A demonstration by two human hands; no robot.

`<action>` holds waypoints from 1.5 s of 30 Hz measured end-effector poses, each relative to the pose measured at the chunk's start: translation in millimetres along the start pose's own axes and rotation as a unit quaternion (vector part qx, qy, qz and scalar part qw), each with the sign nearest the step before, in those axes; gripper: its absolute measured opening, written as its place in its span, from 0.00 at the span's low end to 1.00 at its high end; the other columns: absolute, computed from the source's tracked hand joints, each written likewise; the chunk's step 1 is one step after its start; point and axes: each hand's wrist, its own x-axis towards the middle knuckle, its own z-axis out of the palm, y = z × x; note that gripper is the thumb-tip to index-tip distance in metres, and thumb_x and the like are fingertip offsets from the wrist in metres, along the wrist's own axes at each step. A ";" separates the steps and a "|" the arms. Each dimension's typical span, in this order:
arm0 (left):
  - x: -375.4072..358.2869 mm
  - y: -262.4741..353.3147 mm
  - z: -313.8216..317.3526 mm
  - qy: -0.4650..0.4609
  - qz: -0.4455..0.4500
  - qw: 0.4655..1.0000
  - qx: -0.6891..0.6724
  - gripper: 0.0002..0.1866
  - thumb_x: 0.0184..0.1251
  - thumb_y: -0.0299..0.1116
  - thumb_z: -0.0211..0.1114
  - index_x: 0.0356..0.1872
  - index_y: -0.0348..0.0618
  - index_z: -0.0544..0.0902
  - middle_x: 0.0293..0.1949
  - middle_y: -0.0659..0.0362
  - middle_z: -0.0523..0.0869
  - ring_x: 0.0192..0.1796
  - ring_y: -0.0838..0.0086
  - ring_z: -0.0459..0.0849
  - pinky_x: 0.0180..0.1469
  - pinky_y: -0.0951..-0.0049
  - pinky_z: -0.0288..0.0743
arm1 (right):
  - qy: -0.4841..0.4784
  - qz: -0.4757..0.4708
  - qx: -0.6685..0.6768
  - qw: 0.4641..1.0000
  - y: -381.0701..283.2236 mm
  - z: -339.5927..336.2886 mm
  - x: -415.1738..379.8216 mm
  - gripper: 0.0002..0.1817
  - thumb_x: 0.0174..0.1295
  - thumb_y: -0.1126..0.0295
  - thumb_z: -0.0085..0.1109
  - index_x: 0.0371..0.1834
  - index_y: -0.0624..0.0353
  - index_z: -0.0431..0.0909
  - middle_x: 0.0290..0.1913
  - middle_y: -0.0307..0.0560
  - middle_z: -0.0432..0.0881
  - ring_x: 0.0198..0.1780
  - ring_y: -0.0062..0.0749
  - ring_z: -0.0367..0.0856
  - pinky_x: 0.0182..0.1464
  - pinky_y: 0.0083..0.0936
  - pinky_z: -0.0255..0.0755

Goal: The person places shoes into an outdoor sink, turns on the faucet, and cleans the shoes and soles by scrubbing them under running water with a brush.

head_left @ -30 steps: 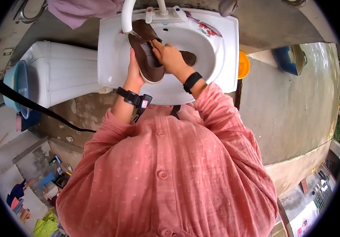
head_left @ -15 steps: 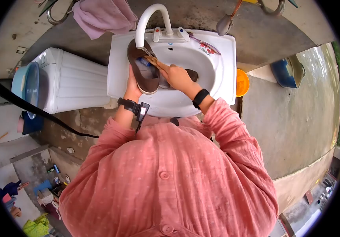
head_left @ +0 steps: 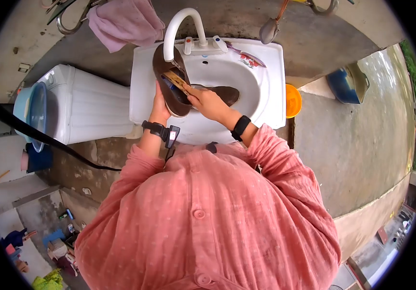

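My L hand [head_left: 159, 107] grips brown smooth-sided shoe [head_left: 171, 92] under curved white faucet [head_left: 170, 41], over glossy oval basin [head_left: 267, 108]; R hand [head_left: 209, 102] clasps flat wooden-backed brush [head_left: 175, 81] w/in shoe opening.

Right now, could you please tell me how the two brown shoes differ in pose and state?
The held shoe is gripped by the left hand; the other shoe lies in the basin. A brush is inside the held shoe, while the other shoe has no hand on it. Both are dark brown.
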 end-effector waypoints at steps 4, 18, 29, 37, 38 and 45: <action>11.8 15.7 -3.5 0.061 0.062 0.994 0.064 0.37 0.61 0.62 0.45 0.60 0.41 0.61 0.58 0.53 0.67 0.59 0.62 0.66 0.62 0.61 0.60 | -0.013 -0.031 0.192 0.981 9.3 4.1 -16.6 0.21 0.64 0.65 0.44 0.57 0.63 0.66 0.37 0.61 0.78 0.32 0.53 0.75 0.39 0.32 0.69; 33.5 8.4 -4.7 0.041 0.137 0.970 0.195 0.35 0.65 0.58 0.45 0.61 0.38 0.59 0.60 0.55 0.64 0.62 0.69 0.63 0.63 0.70 0.55 | -0.157 0.109 0.127 0.973 9.4 -35.8 -21.0 0.19 0.62 0.62 0.43 0.53 0.57 0.70 0.34 0.62 0.78 0.36 0.54 0.75 0.41 0.33 0.68; 32.2 6.4 20.3 0.040 0.245 0.912 0.325 0.26 0.67 0.48 0.49 0.57 0.36 0.65 0.51 0.59 0.71 0.53 0.76 0.67 0.57 0.75 0.59 | -0.030 0.051 -0.246 0.968 -2.2 6.8 -36.6 0.21 0.59 0.68 0.44 0.57 0.57 0.67 0.23 0.56 0.75 0.22 0.41 0.77 0.20 0.34 0.71; 21.5 10.0 22.8 0.051 0.202 0.933 0.293 0.28 0.66 0.52 0.49 0.58 0.41 0.64 0.53 0.59 0.71 0.53 0.73 0.70 0.56 0.73 0.64 | 0.021 0.044 -0.163 0.985 1.8 13.3 -50.0 0.21 0.59 0.64 0.47 0.56 0.56 0.67 0.24 0.59 0.73 0.19 0.45 0.74 0.21 0.35 0.71; 22.0 8.4 19.6 0.053 0.203 0.933 0.292 0.28 0.66 0.52 0.49 0.58 0.41 0.64 0.53 0.59 0.71 0.53 0.73 0.70 0.56 0.73 0.64 | 0.024 0.053 -0.138 0.989 -0.2 11.6 -53.1 0.21 0.60 0.63 0.47 0.57 0.53 0.67 0.25 0.58 0.73 0.21 0.48 0.74 0.23 0.37 0.71; -9.6 -22.4 23.4 0.034 -0.017 0.998 0.052 0.32 0.65 0.57 0.45 0.60 0.41 0.62 0.58 0.54 0.69 0.59 0.65 0.68 0.61 0.65 0.62 | 0.111 0.053 -0.147 0.981 11.0 6.1 3.0 0.19 0.60 0.63 0.47 0.53 0.56 0.69 0.24 0.59 0.75 0.23 0.50 0.76 0.25 0.38 0.72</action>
